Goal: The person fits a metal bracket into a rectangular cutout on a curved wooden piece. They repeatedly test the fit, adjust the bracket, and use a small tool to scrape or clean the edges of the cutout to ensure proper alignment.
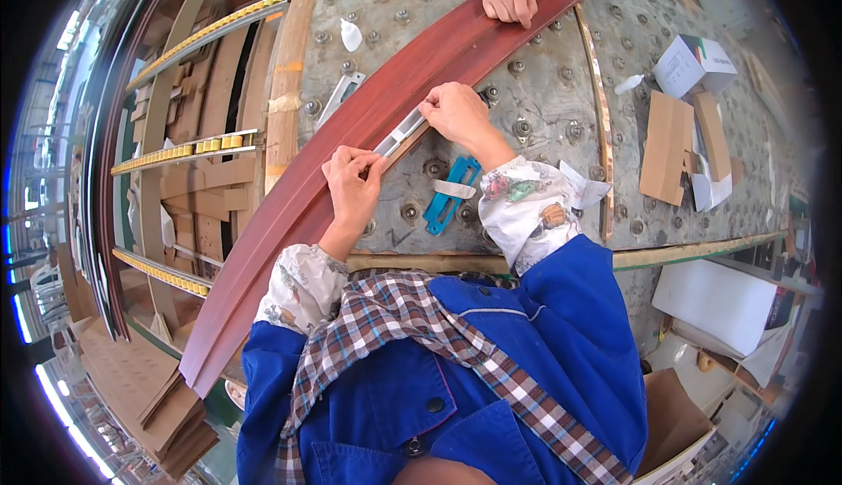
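A long, reddish-brown wood-grain board [351, 134] lies diagonally across the metal worktable, from far right to near left. Along its near edge is a narrow silver metal strip [401, 131] with a pale band around its middle. The fingers of my left hand [353, 189] pinch the strip's near end. At the far end, my right hand [458, 117] is closed on the strip, its fingertips partly hidden. Close to my right wrist, a blue slotted plastic piece [452, 196] lies on the table with a white band across it. Another person's hand [509, 0] rests on the board's far part.
Ball rollers stud the worktable [561, 99]. A white bottle [351, 35] and a slotted pale plate [340, 95] lie beyond the board. To the right are a small white bottle [628, 84], a white box [695, 66] and cardboard pieces [667, 147]. Yellow roller tracks [189, 149] stand left.
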The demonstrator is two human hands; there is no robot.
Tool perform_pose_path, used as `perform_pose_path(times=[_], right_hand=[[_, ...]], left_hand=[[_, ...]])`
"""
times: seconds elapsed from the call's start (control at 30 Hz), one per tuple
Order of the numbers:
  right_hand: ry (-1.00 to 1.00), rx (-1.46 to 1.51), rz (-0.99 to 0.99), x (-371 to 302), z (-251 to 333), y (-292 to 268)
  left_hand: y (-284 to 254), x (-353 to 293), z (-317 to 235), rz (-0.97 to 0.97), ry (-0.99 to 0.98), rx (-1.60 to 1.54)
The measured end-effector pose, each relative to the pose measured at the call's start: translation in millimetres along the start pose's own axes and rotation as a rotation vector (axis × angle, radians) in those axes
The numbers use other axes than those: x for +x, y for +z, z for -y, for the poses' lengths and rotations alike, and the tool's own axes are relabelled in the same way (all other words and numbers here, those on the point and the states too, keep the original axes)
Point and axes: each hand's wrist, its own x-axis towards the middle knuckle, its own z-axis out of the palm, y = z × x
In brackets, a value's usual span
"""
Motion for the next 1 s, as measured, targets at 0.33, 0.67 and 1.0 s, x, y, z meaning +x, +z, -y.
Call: perform_pose_path(times=[0.33, 0.67, 1.0], right_hand=[[0.010, 0.022, -0.007, -1.0, 4.4, -3.6], [0.052, -0.013, 0.031, 1.2, 2.8, -2.0], [-0.006, 0.022, 0.055, 1.3, -2.7, -5.7]], left_hand=[[2.7, -2.2, 0.8, -0.014, -0.029, -0.013], [6.0, -1.6, -3.2, -0.018, -0.026, 0.017], [9.8, -4.8, -4.3, -0.009, 0.017, 0.028]])
